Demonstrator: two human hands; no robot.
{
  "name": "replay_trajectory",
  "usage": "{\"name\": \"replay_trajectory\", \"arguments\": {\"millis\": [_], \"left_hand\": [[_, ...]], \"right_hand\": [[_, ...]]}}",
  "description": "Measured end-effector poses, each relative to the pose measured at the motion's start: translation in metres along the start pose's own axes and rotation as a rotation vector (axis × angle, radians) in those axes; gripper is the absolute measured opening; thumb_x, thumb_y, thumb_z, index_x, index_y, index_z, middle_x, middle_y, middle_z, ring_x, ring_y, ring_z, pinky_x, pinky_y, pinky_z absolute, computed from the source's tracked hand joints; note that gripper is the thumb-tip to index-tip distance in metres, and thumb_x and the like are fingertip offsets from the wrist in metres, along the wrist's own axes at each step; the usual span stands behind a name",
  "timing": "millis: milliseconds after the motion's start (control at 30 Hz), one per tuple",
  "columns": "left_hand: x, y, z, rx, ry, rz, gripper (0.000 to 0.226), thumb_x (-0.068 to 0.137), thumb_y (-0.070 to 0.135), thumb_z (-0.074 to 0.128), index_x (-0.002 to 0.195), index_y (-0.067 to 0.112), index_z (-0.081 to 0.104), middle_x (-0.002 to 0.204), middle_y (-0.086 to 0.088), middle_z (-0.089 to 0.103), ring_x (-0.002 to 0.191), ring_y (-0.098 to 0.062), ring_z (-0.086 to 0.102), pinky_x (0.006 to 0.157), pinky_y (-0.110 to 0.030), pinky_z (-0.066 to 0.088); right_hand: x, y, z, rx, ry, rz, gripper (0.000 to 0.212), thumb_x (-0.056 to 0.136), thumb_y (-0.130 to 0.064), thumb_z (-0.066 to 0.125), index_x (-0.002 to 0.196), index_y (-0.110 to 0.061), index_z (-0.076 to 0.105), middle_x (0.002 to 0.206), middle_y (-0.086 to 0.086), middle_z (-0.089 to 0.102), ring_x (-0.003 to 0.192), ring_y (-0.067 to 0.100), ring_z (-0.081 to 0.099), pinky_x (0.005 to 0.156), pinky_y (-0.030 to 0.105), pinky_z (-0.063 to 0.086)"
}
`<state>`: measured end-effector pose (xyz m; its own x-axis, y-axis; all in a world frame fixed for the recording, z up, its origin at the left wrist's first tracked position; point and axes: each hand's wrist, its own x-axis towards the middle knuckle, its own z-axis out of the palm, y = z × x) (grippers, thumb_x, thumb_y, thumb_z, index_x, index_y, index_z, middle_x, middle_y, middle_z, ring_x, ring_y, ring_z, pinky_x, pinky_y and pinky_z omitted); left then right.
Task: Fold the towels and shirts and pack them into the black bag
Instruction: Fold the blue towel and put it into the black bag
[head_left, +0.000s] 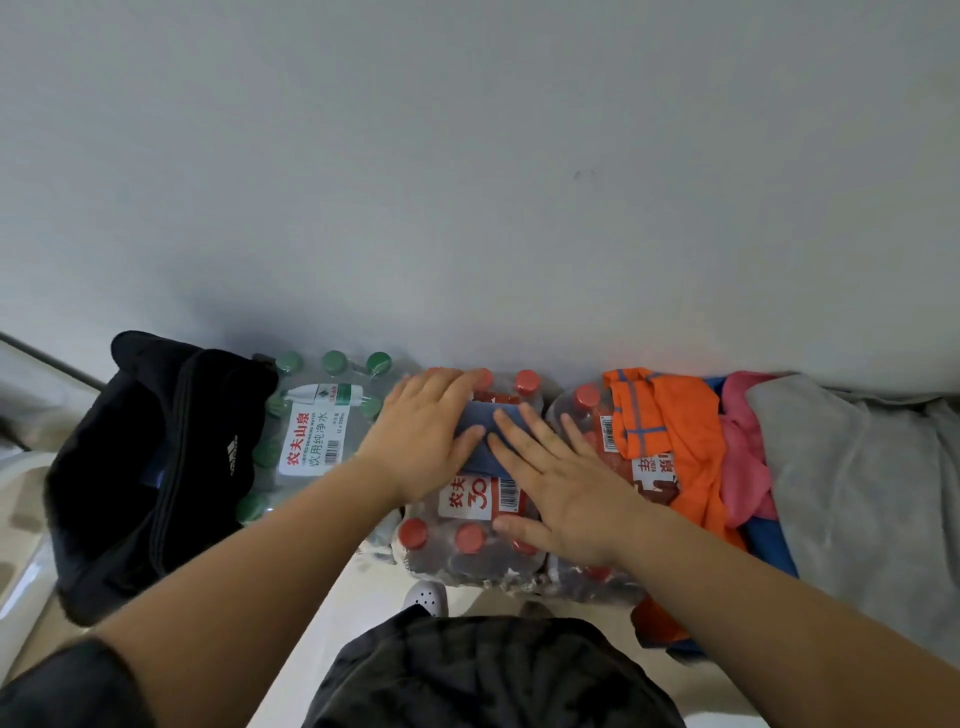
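A small folded blue towel (480, 419) lies on top of a shrink-wrapped pack of red-capped bottles (467, 535). My left hand (423, 441) presses flat on its left side with straight fingers. My right hand (558, 483) lies flat on its right side, fingers spread. The black bag (150, 467) stands unzipped at the left against the wall. An orange shirt (670, 431), a pink cloth (743, 457), a blue cloth (769, 545) and a grey cloth (857, 493) lie piled at the right.
A pack of green-capped water bottles (311, 431) sits between the black bag and the red-capped pack. A second red-capped pack (592, 415) lies under the orange shirt. The white wall (467, 182) rises right behind everything. My white shoe (427, 597) shows on the pale floor.
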<state>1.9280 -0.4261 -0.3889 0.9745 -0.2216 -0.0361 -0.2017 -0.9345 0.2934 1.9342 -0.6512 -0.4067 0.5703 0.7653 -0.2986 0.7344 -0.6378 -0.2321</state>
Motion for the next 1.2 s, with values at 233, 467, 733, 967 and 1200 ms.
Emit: {"name": "replay_trajectory", "arguments": {"millis": [233, 467, 733, 967, 1200], "left_hand": [[0.012, -0.010, 0.009, 0.264, -0.249, 0.048, 0.074, 0.094, 0.064, 0.019, 0.157, 0.026, 0.016, 0.154, 0.000, 0.038, 0.138, -0.025, 0.037, 0.114, -0.043, 0.029], [0.000, 0.008, 0.001, 0.198, -0.205, -0.097, 0.074, 0.095, 0.055, 0.048, 0.157, 0.031, 0.014, 0.145, -0.003, 0.049, 0.132, -0.027, 0.045, 0.110, -0.044, 0.036], [-0.016, 0.006, -0.034, -0.045, -0.243, -0.060, 0.101, 0.081, 0.031, 0.070, 0.155, 0.044, 0.003, 0.096, -0.007, 0.065, 0.084, -0.028, 0.060, 0.072, -0.038, 0.051], [-0.079, -0.041, -0.072, -0.526, -0.135, -0.054, 0.085, 0.085, 0.030, 0.071, 0.148, 0.055, 0.020, 0.130, 0.008, 0.060, 0.107, -0.012, 0.061, 0.090, -0.034, 0.051], [-0.167, -0.139, -0.123, -0.773, -0.069, -0.064, 0.048, 0.094, 0.019, 0.067, 0.128, 0.049, 0.052, 0.134, 0.022, 0.051, 0.128, -0.001, 0.048, 0.107, -0.028, 0.040]], "right_hand": [[0.006, 0.018, -0.011, 0.537, 0.348, 0.105, 0.054, 0.089, -0.049, 0.068, 0.136, -0.024, 0.058, 0.158, -0.004, 0.038, 0.148, 0.014, 0.028, 0.121, 0.040, 0.026], [0.030, 0.020, -0.019, 0.391, 0.276, 0.233, 0.069, 0.091, -0.045, 0.066, 0.151, -0.022, 0.040, 0.148, 0.003, 0.048, 0.136, 0.027, 0.040, 0.114, 0.042, 0.033], [0.029, 0.006, -0.036, 0.672, 0.274, 0.195, 0.068, 0.083, -0.017, 0.074, 0.143, -0.032, 0.047, 0.134, -0.004, 0.048, 0.122, 0.016, 0.051, 0.099, 0.032, 0.047], [0.045, -0.060, -0.082, 1.007, 0.382, 0.140, 0.071, 0.084, -0.006, 0.076, 0.134, -0.049, 0.050, 0.122, -0.012, 0.055, 0.103, 0.002, 0.064, 0.081, 0.022, 0.056], [0.120, -0.180, -0.103, 1.002, 0.374, 0.101, 0.057, 0.087, -0.018, 0.076, 0.128, -0.050, 0.053, 0.127, -0.016, 0.055, 0.107, -0.002, 0.061, 0.086, 0.024, 0.055]]}}
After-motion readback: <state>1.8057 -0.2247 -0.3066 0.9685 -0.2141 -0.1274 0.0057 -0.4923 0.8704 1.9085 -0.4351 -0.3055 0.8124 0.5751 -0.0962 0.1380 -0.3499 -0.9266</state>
